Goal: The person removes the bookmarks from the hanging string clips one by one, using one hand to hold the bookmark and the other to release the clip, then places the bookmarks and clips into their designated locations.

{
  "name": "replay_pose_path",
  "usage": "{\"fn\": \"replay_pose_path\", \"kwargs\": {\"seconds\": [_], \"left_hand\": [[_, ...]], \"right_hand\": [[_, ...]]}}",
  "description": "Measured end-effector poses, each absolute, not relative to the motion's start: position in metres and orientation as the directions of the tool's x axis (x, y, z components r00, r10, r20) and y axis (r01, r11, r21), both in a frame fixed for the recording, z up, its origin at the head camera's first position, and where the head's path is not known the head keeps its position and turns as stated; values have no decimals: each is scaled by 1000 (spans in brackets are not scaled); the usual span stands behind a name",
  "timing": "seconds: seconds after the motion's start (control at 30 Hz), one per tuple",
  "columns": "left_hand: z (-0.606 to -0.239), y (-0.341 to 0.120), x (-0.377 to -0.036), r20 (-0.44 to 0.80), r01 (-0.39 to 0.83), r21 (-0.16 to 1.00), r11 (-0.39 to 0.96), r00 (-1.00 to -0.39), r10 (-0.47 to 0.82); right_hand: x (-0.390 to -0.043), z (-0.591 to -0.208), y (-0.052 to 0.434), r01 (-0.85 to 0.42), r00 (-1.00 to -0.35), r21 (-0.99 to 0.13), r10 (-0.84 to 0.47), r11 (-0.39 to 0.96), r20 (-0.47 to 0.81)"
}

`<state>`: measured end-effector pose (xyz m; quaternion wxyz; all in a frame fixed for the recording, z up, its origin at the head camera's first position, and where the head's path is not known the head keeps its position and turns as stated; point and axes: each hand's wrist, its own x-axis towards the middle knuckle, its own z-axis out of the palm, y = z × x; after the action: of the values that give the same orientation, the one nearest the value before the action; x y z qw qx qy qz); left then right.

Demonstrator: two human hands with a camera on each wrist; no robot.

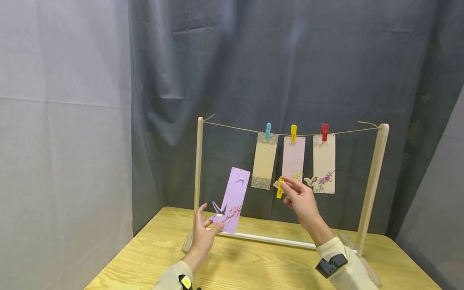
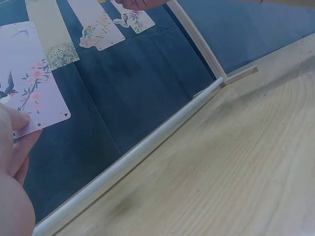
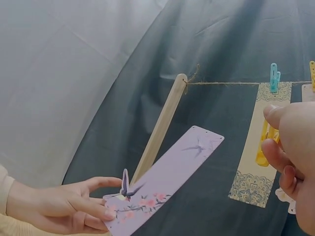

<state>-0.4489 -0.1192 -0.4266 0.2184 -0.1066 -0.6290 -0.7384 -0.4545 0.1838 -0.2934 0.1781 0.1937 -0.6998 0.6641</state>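
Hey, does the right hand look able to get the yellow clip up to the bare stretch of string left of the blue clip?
Probably yes. The right hand pinches the yellow clip below the hanging cards, and the string left of the blue clip is bare, with nothing in front of it.

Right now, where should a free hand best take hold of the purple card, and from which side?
Probably the top edge of the purple card, from the right: the left hand pinches only its bottom end, so it leans up free.
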Motion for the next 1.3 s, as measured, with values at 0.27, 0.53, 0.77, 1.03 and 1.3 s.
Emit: {"fn": "replay_pose_path", "kwargs": {"seconds": [0.27, 0.53, 0.77, 1.03, 1.3], "left_hand": [[-436, -123, -442, 425, 447, 888, -111, -888, -176], [-449, -131, -435, 376, 400, 907, -131, -910, -176], [-457, -138, -428, 356, 377, 921, -101, -917, -179], [-459, -142, -419, 357, 374, 924, -83, -919, -165], [-469, -150, -409, 363, 373, 927, -45, -919, -153]], "right_hand": [[-449, -306, 195, -502, -865, -861, -23, 83, 502], [-444, -319, 205, -474, -879, -870, -11, 134, 477], [-443, -329, 214, -483, -872, -858, -2, 176, 490], [-438, -342, 228, -487, -864, -846, 22, 220, 503], [-438, -357, 241, -464, -872, -840, 19, 282, 489]]}}
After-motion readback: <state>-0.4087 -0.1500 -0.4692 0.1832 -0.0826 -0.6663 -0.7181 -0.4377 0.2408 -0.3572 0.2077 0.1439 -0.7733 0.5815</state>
